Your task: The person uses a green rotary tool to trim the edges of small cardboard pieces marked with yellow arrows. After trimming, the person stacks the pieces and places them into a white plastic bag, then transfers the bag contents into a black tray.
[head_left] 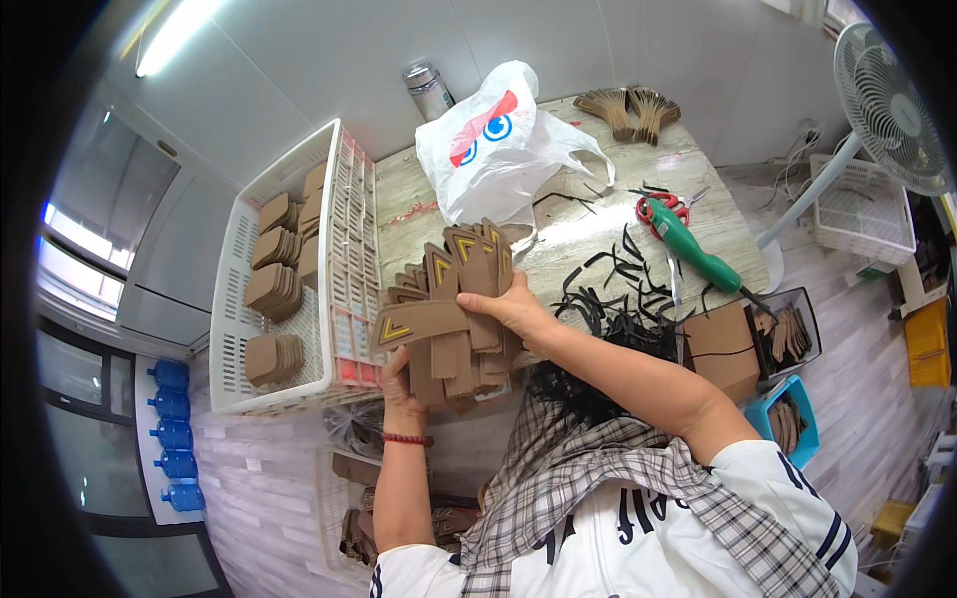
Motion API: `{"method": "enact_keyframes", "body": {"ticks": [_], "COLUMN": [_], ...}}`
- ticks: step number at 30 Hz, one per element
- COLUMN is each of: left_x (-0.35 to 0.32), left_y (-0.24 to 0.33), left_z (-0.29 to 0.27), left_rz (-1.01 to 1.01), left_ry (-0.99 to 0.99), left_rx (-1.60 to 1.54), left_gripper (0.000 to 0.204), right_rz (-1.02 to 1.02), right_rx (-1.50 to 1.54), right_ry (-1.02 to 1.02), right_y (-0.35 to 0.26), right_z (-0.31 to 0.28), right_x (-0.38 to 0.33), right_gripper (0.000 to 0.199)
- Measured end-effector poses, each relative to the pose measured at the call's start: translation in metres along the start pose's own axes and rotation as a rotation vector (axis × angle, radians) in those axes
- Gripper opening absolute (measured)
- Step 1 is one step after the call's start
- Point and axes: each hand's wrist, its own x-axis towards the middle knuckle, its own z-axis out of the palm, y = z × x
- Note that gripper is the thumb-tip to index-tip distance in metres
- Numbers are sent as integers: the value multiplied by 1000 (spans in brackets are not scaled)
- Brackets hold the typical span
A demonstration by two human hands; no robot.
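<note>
A pale wood-grain table (598,214) fills the middle, set against a white wall. At its left sits a white slotted basket (239,249) of brown pieces. Near the centre, a fanned bundle of brown strips (449,309) stands with long axes running near to far. The right hand (513,309) clamps the top, the left hand (399,384) cups the base.

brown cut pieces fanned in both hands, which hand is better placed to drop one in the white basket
Left, probably. The left hand grips the brown cut pieces from below, right beside the white basket. The right hand clamps them from the far side.
</note>
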Motion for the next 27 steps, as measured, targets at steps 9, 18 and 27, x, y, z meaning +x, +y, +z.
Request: {"method": "enact_keyframes", "body": {"ticks": [9,18,27], "left_x": [30,191,261], "left_y": [-8,-30,-55], "left_z": [50,96,73], "left_rz": [26,12,121], "left_ry": [0,-319,-66], "left_rx": [61,-73,93], "left_gripper": [50,38,35], "right_rz": [-136,-464,-515], "right_rx": [12,-62,-124], "right_ry": [72,172,209], "right_y": [-34,-96,-53], "right_z": [-28,-98,-142], "right_x": [2,88,193], "right_gripper": [103,80,88]}}
